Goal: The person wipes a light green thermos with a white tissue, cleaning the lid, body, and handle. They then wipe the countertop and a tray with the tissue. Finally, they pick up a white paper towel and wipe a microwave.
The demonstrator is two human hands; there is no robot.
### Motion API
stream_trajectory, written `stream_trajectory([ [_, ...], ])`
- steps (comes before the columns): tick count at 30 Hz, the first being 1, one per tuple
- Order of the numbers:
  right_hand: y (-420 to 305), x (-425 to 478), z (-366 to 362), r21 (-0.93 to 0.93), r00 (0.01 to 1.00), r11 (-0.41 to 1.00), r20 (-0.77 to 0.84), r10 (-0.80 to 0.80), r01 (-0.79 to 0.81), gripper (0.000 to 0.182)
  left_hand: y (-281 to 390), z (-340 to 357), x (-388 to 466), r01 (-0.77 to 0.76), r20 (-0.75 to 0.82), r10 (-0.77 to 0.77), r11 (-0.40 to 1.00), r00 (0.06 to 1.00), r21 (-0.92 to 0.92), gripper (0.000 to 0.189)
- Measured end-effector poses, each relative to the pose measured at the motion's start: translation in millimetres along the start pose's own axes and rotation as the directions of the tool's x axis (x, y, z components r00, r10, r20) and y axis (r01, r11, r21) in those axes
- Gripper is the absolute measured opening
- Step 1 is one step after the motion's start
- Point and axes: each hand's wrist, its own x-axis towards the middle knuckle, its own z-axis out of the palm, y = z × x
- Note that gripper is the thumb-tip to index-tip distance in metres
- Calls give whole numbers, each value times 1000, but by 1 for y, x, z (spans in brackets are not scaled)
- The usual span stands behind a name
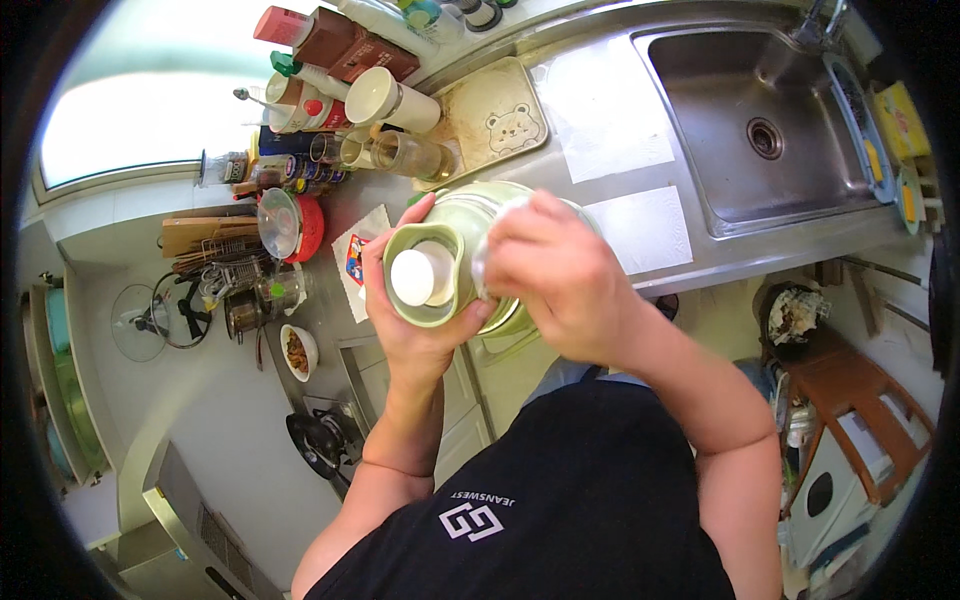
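A pale green thermos jug [424, 276] is tilted in front of me, its spout and neck towards me. Inside the neck sits a white stopper [412, 277]. My left hand [409, 330] grips the jug around the neck, thumb on the near side and fingers on the far side. Against the jug's shoulder, my right hand [559, 274] presses a bunched white wipe [512, 208], either paper or cloth. Motion blurs that hand, and its fingers cover most of the wipe. The jug's handle [510, 345] shows below, partly hidden.
White paper sheets [637, 229] lie between the jug and a steel sink [757, 135]. A bear-print tray [487, 112], glass jar [409, 155] and white canister [394, 101] stand behind. Leftward are a red bowl [309, 229], a bowl of food [298, 352] and a gas burner [330, 435].
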Motion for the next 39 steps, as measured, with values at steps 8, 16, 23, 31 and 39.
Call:
stream_trajectory([
  [8, 34, 54, 4, -61, 989, 990, 68, 132, -128, 8, 0, 1, 8, -41, 78, 37, 997, 996, 57, 84],
  [16, 24, 22, -3, 209, 988, 971, -78, 132, -114, 22, 4, -17, 20, -154, 114, 124, 937, 986, 313, 82],
  [23, 28, 36, -9, 148, 993, 986, 99, 60, -74, 23, 7, 25, -23, 98, -350, -92, 995, 932, -2, 102],
  [31, 25, 29, -11, 138, 991, 983, 49, -126, 118, 18, 5, 38, -12, 128, -418, -80, 988, 905, 87, 93],
  [39, 64, 100, 21, 213, 916, 972, 401, 10, -104, 10, 10, 42, -12, 194, -446, -170, 981, 879, 8, 94],
])
